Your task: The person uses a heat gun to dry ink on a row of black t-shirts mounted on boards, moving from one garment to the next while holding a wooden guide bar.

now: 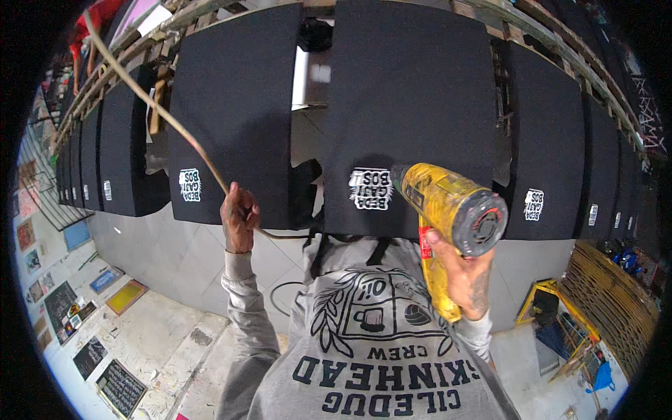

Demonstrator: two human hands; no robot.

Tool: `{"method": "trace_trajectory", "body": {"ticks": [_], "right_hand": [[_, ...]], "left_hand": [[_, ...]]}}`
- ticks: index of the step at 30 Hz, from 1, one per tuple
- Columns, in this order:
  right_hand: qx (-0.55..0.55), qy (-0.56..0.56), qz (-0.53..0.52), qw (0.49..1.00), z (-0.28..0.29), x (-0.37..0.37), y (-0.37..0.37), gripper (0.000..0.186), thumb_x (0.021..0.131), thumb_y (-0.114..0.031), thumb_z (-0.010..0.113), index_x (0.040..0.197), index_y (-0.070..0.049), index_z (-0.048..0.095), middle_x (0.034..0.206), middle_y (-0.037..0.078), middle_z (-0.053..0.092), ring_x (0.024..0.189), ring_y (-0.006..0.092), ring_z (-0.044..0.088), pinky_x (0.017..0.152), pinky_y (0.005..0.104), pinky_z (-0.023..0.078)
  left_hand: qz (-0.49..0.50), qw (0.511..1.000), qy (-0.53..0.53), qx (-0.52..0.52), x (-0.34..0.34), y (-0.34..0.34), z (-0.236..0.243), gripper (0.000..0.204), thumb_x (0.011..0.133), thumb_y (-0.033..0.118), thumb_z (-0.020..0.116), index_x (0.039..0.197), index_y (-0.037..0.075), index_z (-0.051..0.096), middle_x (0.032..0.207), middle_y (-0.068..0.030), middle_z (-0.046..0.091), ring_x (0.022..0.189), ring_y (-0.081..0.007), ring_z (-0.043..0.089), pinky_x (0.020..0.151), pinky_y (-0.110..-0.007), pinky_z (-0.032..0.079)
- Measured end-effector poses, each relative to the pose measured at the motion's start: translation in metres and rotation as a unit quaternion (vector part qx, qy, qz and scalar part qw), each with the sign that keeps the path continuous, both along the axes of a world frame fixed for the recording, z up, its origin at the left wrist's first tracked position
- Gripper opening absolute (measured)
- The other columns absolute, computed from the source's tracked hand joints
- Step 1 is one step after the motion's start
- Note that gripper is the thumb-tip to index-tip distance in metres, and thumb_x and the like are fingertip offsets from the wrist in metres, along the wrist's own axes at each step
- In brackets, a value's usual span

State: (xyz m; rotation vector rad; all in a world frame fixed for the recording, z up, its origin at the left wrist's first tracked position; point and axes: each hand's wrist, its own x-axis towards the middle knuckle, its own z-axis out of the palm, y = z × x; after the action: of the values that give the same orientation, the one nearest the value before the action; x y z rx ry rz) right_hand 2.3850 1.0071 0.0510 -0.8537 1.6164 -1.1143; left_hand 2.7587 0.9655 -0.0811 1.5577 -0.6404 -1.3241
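My left hand is closed round a long beige cord that runs up to the upper left and down behind my wrist. My right hand grips the handle of a worn yellow heat gun with a dark round rear end. Its nozzle is over a black fabric panel, just right of a white print on it. A similar black panel lies left of it, also with a white print, partly under the cord.
More printed black panels line wooden racks on both sides. A tiled floor shows below them. Small boards and frames are at lower left; a yellow metal frame and stacked slatted material stand at lower right.
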Motion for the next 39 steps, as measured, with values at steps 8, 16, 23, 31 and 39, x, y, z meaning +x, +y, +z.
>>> {"method": "trace_trajectory", "body": {"ticks": [8, 16, 23, 31, 39], "right_hand": [[0.004, 0.120, 0.002, 0.993, -0.007, 0.097, -0.009, 0.059, 0.085, -0.001, 0.078, 0.137, 0.004, 0.049, 0.116, 0.011, 0.067, 0.106, 0.0192, 0.065, 0.092, 0.0339, 0.053], [0.113, 0.093, -0.001, 0.989, -0.002, 0.121, -0.009, 0.047, 0.086, -0.004, 0.078, 0.126, 0.005, 0.057, 0.111, 0.012, 0.068, 0.104, 0.0187, 0.066, 0.093, 0.0349, 0.052], [0.125, 0.081, -0.022, 0.989, -0.005, 0.132, -0.003, 0.059, 0.085, 0.000, 0.078, 0.136, 0.004, 0.049, 0.123, 0.015, 0.066, 0.112, 0.0210, 0.065, 0.097, 0.0362, 0.052], [0.118, 0.109, -0.051, 0.986, -0.012, 0.147, 0.001, 0.078, 0.080, -0.001, 0.081, 0.146, 0.001, 0.039, 0.135, 0.015, 0.059, 0.121, 0.0207, 0.061, 0.103, 0.0381, 0.050], [0.082, 0.147, -0.044, 0.985, -0.011, 0.155, -0.005, 0.073, 0.083, -0.003, 0.080, 0.144, 0.003, 0.041, 0.126, 0.015, 0.064, 0.113, 0.0214, 0.066, 0.097, 0.0354, 0.054]], "left_hand": [[-0.175, 0.978, 0.103, 0.035, 0.035, -0.032, -0.023, 0.048, 0.107, 0.049, 0.045, 0.078, 0.011, 0.052, 0.066, -0.0053, 0.057, 0.042, -0.0049, 0.038, 0.040, -0.021, 0.029], [-0.297, 0.937, -0.156, -0.096, 0.049, -0.052, -0.067, 0.049, 0.106, 0.039, 0.052, 0.069, 0.007, 0.055, 0.060, -0.0027, 0.056, 0.049, -0.0095, 0.049, 0.049, -0.027, 0.040], [-0.280, 0.937, -0.172, -0.118, 0.043, -0.058, -0.076, 0.051, 0.103, 0.037, 0.058, 0.063, 0.006, 0.054, 0.052, -0.0007, 0.052, 0.047, -0.0101, 0.052, 0.047, -0.029, 0.041], [-0.257, 0.939, -0.163, -0.158, 0.045, -0.058, -0.076, 0.046, 0.098, 0.030, 0.068, 0.064, 0.005, 0.049, 0.051, -0.0015, 0.050, 0.046, -0.0087, 0.049, 0.047, -0.028, 0.038], [-0.269, 0.940, -0.150, -0.145, 0.050, -0.057, -0.076, 0.047, 0.097, 0.031, 0.067, 0.063, 0.007, 0.046, 0.055, -0.0015, 0.053, 0.051, -0.0088, 0.050, 0.050, -0.027, 0.040]]}}
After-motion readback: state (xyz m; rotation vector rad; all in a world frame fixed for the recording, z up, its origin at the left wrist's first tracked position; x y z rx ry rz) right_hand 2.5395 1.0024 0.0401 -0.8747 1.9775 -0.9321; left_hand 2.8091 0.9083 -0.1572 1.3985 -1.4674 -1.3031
